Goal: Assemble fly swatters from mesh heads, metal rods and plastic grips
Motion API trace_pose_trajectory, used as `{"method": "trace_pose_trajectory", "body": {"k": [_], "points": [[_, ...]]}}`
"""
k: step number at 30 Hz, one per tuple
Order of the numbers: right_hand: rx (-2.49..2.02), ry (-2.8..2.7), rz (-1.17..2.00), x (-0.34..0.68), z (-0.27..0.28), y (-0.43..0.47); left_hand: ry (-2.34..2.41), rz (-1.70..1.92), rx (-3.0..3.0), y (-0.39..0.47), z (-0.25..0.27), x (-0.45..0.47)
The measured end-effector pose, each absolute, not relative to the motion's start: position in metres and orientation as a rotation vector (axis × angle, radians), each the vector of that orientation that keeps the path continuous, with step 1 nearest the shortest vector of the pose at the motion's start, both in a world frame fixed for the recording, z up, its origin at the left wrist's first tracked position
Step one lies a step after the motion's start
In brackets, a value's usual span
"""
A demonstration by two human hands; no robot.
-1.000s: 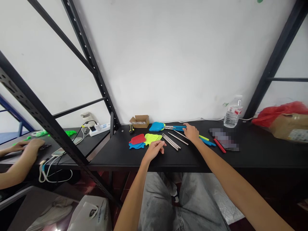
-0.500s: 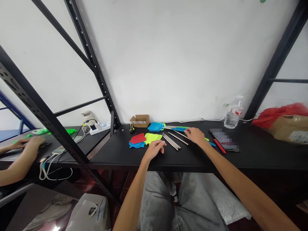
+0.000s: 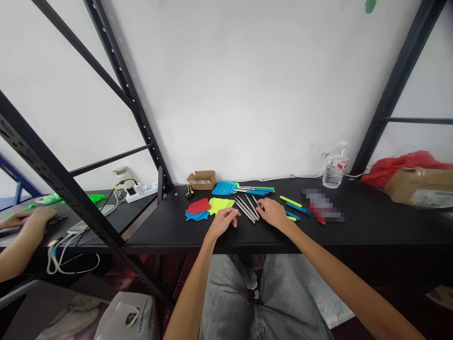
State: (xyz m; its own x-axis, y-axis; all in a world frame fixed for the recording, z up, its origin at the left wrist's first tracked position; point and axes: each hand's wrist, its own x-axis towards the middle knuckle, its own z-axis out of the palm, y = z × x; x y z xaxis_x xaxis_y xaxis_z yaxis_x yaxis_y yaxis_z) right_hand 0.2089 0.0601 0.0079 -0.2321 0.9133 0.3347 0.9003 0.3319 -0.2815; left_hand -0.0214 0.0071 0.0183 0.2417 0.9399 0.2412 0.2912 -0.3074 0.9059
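Note:
My right hand [image 3: 272, 212] rests on the black table with its fingers closed at a thin metal rod [image 3: 255, 200], whose far end sticks out past the fingertips. Just left of it several more metal rods [image 3: 245, 209] lie side by side at a slant. My left hand [image 3: 222, 223] is loosely curled at the near ends of the fly swatter heads, fingers a little apart, holding nothing. Those loose heads are a yellow one [image 3: 220, 205], a red one [image 3: 198, 206] and a blue one [image 3: 197, 216] partly under the red.
Behind lie swatters with rods and handles [image 3: 226, 188], beside a small cardboard box [image 3: 201, 180]. Loose yellow and blue handles [image 3: 290, 201] lie right of my right hand, near a blurred phone-like object [image 3: 323, 205]. A water bottle [image 3: 335, 167] stands farther right. Another person's hands [image 3: 38, 217] are at left.
My right hand has moved left and nearer, bringing a rod close to the other rods. The handles it covered now show. My left hand has barely moved.

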Motion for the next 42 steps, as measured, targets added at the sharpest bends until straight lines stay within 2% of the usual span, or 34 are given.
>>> {"method": "trace_pose_trajectory", "body": {"k": [21,33,42], "points": [[-1.731,-2.129,-0.009,0.217,0.016,0.064,1.124,1.083,1.751,0.007,0.018,-0.021],[-1.814,-2.144,0.105,0.220,0.047,0.097,1.132,1.079,1.762,0.006,0.019,-0.022],[-1.705,-2.152,0.091,0.252,0.040,0.069,1.135,1.087,1.777,0.005,0.019,-0.021]]}}
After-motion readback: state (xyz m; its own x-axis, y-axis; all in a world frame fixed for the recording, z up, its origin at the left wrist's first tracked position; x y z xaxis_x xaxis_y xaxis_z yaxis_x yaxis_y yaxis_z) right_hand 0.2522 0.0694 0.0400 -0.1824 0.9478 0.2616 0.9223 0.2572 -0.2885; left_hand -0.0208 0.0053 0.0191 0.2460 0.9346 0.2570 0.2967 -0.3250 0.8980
